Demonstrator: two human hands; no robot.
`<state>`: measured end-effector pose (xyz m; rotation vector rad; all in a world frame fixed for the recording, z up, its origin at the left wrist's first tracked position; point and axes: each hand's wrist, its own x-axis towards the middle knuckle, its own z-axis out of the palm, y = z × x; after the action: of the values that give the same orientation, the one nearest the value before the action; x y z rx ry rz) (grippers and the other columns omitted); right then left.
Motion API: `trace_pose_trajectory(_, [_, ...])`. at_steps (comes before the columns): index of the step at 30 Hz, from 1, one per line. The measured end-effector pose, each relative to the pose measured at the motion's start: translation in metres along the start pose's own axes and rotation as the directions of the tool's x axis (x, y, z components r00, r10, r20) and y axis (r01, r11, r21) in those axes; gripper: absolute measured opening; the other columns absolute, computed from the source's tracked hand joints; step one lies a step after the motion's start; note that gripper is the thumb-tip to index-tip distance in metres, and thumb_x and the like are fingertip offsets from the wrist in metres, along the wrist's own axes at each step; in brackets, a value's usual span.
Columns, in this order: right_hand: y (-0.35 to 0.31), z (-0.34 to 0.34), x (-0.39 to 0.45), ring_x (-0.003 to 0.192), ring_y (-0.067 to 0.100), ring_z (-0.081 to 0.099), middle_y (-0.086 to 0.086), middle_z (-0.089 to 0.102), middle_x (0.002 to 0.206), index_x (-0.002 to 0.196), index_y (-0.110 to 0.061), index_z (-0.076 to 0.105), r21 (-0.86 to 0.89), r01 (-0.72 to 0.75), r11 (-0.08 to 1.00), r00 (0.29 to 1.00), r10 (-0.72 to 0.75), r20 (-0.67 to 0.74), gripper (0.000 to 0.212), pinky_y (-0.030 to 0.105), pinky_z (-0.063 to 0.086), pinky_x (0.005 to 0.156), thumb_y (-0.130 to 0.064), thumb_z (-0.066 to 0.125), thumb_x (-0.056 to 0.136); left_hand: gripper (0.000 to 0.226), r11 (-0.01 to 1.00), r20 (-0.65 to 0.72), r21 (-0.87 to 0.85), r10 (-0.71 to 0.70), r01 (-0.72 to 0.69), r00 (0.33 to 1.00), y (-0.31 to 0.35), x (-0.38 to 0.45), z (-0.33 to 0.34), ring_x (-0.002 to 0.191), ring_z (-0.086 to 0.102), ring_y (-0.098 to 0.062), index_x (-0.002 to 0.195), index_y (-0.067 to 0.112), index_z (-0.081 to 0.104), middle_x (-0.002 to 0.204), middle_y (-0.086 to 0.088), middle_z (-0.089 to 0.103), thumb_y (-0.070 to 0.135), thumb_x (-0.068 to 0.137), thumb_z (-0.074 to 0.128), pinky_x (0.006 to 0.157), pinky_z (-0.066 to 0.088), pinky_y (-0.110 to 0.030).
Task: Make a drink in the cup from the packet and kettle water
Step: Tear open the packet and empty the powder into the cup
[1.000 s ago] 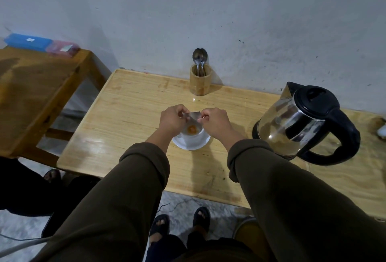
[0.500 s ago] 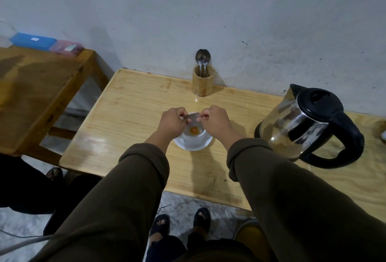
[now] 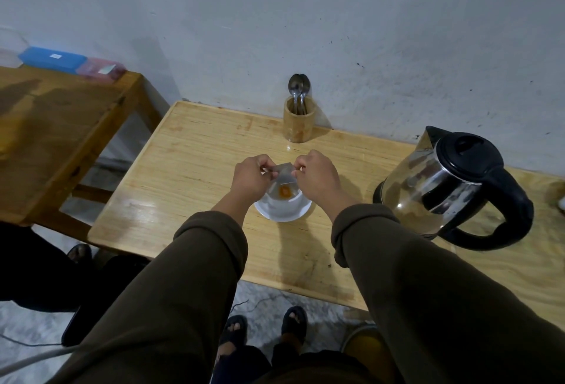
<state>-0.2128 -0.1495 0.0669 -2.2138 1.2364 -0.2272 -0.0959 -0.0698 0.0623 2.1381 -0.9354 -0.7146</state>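
A small packet (image 3: 282, 174) is held directly above the white cup (image 3: 282, 203) on the wooden desk (image 3: 189, 169), its long axis hanging downward toward the cup's mouth. The left hand (image 3: 252, 177) and right hand (image 3: 316, 175) flank it evenly, fingers (image 3: 298, 166) pinched shut on its top corners. The kettle (image 3: 443, 184) stands to the right, nearer the right hand.

White cup (image 3: 282, 204), silver-and-black kettle (image 3: 449, 183), olive sleeves (image 3: 211, 243).

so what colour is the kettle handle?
Black, like the lid; the kettle body is shiny steel. Head view shows it.
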Motion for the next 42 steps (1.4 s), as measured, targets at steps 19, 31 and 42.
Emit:
trace_pose_trajectory(19, [-0.016,-0.008,-0.006,0.049,0.016,0.061,0.010,0.064,0.087,0.097,-0.017,0.045,0.565,-0.387,0.729,0.916,0.373,0.147,0.026,0.023,0.051,0.050,-0.008,0.064,0.083,0.028,0.995,-0.063,-0.083,0.056,-0.061,0.996,0.000,-0.012,-0.011,0.084,0.055,-0.007,0.091,0.008,0.075,0.091,0.001,0.067,-0.007,0.086,0.052,0.069,0.039,-0.003])
trace_pose_trajectory(31, [-0.071,0.033,-0.007,0.073,0.024,0.055,-0.002,0.051,0.070,0.081,-0.017,0.044,0.549,-0.273,0.790,0.952,0.304,0.036,0.024,0.040,0.053,0.076,-0.012,0.067,0.080,0.016,0.984,-0.030,-0.167,-0.070,0.064,0.997,-0.039,-0.014,-0.061,0.076,0.063,-0.012,0.101,0.015,0.068,0.094,-0.009,0.075,0.014,0.085,0.064,0.058,0.040,-0.013])
trace_pose_trajectory(42, [-0.111,0.113,-0.018,0.079,0.020,0.056,0.003,0.062,0.080,0.065,-0.019,0.054,0.310,-0.317,0.896,0.948,0.303,0.092,0.022,0.024,0.038,0.058,-0.004,0.059,0.081,0.023,0.987,-0.011,-0.024,-0.161,0.161,0.987,-0.106,0.000,-0.093,0.102,0.066,-0.018,0.107,0.009,0.070,0.110,-0.009,0.073,0.007,0.087,0.059,0.086,0.042,-0.016])
